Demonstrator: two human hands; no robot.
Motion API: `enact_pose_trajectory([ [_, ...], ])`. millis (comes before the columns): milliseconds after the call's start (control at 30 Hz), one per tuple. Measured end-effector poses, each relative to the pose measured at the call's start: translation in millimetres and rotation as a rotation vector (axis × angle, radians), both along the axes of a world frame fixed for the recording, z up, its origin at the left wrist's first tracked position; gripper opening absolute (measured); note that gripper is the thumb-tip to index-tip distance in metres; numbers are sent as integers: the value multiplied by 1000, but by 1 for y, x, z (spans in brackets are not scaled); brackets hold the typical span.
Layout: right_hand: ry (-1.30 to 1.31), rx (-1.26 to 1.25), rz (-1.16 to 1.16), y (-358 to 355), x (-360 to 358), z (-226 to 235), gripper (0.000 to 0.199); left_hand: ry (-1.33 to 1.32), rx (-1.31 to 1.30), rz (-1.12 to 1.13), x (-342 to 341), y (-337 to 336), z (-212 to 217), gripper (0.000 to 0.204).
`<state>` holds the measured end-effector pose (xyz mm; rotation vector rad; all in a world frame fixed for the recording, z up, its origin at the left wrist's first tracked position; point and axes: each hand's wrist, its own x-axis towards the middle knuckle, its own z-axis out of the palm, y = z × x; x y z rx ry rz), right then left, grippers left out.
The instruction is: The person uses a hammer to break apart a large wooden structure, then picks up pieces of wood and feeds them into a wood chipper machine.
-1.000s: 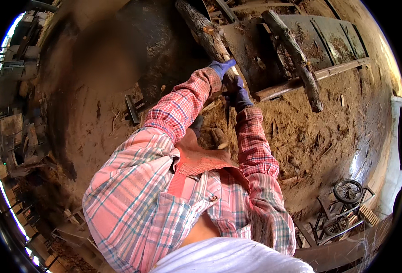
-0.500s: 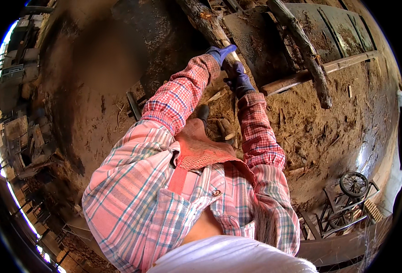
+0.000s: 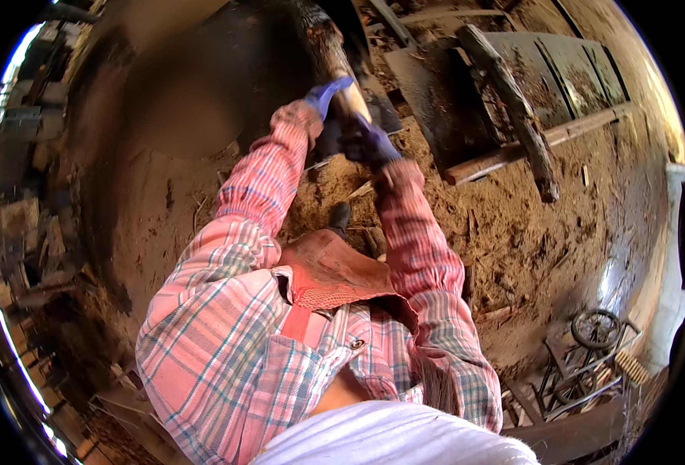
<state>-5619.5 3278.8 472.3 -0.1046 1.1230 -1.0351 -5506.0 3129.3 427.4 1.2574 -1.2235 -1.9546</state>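
A long, rough-barked log (image 3: 323, 48) extends away from me near the top middle, its near end pale and bare of bark. My left hand (image 3: 327, 96), in a blue-purple glove, grips the log's left side close to that end, with one digit stretched across the top. At the very end of the log is my right hand (image 3: 369, 144), gloved in dark purple and closed around the wood. Some fingers of both hands are hidden by the log or smeared by motion.
To the right, another log (image 3: 513, 101) lies across a dark metal sheet (image 3: 443, 93) and a squared timber (image 3: 540, 145). Dirt and wood chips cover the ground (image 3: 505, 232). A wheeled cart (image 3: 590, 349) stands at lower right; stacked wood (image 3: 29, 225) lines the left side.
Both hands and the log they hold have swung to the left. The log's near end now sits farther from the metal sheet. My view has shifted slightly too.
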Motion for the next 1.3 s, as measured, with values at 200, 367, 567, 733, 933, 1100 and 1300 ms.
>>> enact_pose_trajectory([
  [200, -215, 43, 70, 66, 24, -46, 81, 642, 491, 116, 129, 165, 23, 56],
  [367, -371, 78, 48, 63, 95, -45, 69, 510, 638, 159, 193, 358, 13, 65],
  [567, -855, -238, -8, 155, 116, -211, 42, 364, 587, 373, 223, 445, 1, 58],
  [733, -433, 60, 12, 136, 194, -105, 56, 213, 328, 420, 267, 420, -1, 51],
  [933, -72, -1068, 348, -3, 336, 177, 52, -477, -559, 493, 410, 164, 122, 44],
  [1100, 969, -1235, 151, 10, 228, 89, 73, -356, -1090, 714, 420, 54, 355, 39],
  [1300, 2204, 16, 196, 60, -156, 105, 88, -173, -850, 625, 292, 118, 336, 32],
])
